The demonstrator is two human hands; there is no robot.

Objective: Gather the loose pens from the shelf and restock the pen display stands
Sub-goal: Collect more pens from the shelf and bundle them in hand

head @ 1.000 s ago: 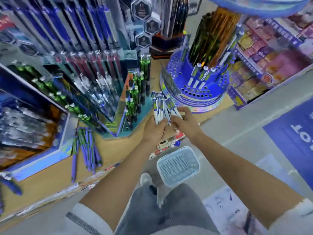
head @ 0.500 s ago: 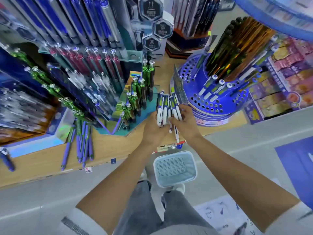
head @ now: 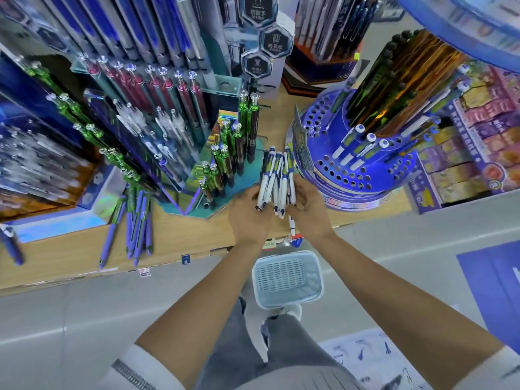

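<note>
The wooden shelf runs from nine to three o'clock across the upper half of the view, crowded with pen stands. At two o'clock from the hands sits the round blue stand, its tiers ringed with holes. Three white-and-blue pens stand in those holes, leaning with their tops toward one o'clock. At ten o'clock from the hands is a teal stand holding upright green pens.

Both our forearms reach up from the bottom of the view and meet just over the shelf's front edge. Below them, at six o'clock on the floor, a pale blue basket shows its slotted bottom.

Our left hand curls round the left side of a bundle of white-and-blue pens, and our right hand closes its fingers on the right side. Together they hold it between the two stands. The bundle's long axis runs twelve to six, tips toward us, tops slightly fanned. One pen hangs lower than the others, under our right hand.

At nine o'clock, loose purple pens lie flat on the shelf, lengthwise toward its edge.
</note>
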